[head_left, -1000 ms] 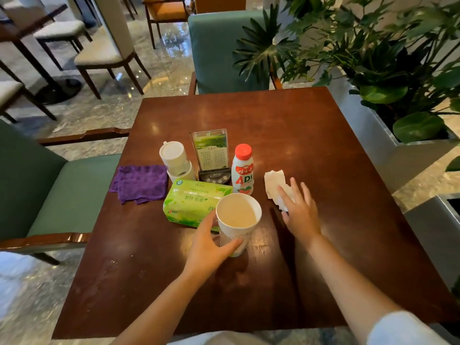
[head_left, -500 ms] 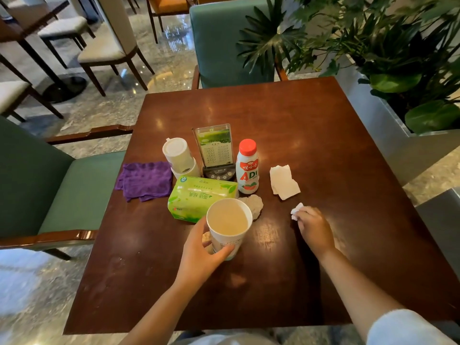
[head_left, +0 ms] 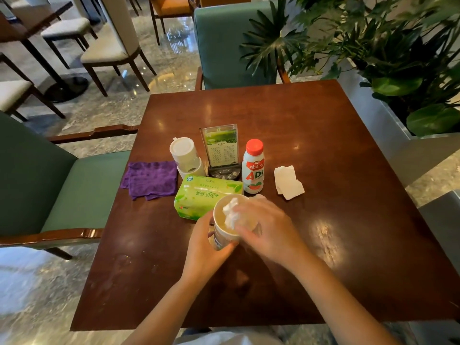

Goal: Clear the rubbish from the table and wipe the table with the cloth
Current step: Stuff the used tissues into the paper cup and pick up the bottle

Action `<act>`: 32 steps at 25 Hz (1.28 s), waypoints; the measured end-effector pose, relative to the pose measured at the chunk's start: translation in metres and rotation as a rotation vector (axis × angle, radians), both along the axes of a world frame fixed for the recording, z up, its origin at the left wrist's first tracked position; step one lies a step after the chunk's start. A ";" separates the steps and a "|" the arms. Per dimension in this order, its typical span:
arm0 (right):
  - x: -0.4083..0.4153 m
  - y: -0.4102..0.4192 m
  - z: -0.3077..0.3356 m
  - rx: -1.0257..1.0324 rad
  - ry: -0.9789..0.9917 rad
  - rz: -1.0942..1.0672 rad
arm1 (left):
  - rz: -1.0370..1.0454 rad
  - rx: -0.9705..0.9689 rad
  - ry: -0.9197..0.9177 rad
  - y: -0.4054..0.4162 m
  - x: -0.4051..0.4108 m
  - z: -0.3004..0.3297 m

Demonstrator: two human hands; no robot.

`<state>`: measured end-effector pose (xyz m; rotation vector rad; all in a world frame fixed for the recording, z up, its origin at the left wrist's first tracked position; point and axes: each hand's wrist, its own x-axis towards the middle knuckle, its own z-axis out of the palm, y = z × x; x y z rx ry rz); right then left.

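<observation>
My left hand (head_left: 204, 247) grips a white paper cup (head_left: 220, 226) near the middle of the dark wooden table (head_left: 348, 220). My right hand (head_left: 268, 227) is over the cup's mouth, fingers pinching a crumpled white tissue (head_left: 231, 212) that sits inside the rim. A flat white napkin (head_left: 287, 181) lies to the right of a white milk bottle with a red cap (head_left: 253, 166). Another crumpled scrap (head_left: 260, 196) peeks out behind the cup. A purple cloth (head_left: 150, 179) lies at the table's left edge.
A green tissue pack (head_left: 204, 195), a white toothpick holder (head_left: 185, 155) and a menu stand (head_left: 221, 148) crowd the table's middle. Green chairs stand at the left (head_left: 62, 192) and far side (head_left: 224, 43). A planter with leafy plants (head_left: 398, 58) borders the right.
My right hand picked a crumpled tissue off the table at the right and carried it left over the cup. The left hand kept hold of the cup.
</observation>
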<state>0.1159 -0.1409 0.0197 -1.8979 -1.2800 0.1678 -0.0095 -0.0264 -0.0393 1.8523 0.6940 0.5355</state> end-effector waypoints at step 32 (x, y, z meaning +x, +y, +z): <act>-0.013 0.012 -0.020 0.231 0.013 -0.218 | 0.045 0.080 0.040 0.020 -0.022 -0.013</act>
